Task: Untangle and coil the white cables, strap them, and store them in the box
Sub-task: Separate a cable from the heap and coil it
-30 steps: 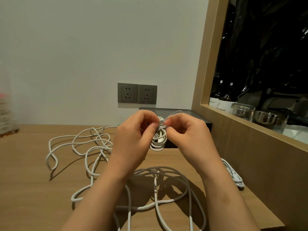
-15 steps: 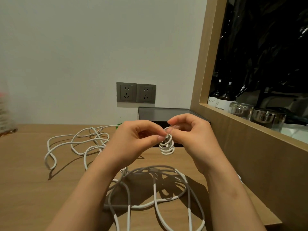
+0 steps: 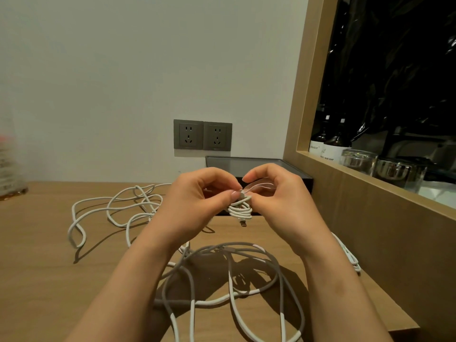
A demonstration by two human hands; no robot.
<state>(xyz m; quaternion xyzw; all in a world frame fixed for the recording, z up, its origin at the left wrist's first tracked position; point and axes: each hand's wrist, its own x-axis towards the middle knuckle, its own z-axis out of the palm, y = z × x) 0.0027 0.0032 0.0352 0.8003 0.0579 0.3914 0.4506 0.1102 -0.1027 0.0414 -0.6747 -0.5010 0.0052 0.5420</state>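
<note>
Dangling pinched between left hand (image 3: 195, 208) and right hand (image 3: 283, 206): coiled cable (image 3: 240, 210)

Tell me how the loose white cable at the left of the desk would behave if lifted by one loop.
Probably floppy: the loose white cable lies in slack, crossing loops on the desk, so it would sag and trail. The overlaps may snag. It looks thin, so likely light.

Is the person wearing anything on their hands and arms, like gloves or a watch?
No. The left hand and the right hand are bare: no gloves, no rings that I can see. The left arm and the right arm are bare too, with no sleeves, watch or bracelet showing.
</note>
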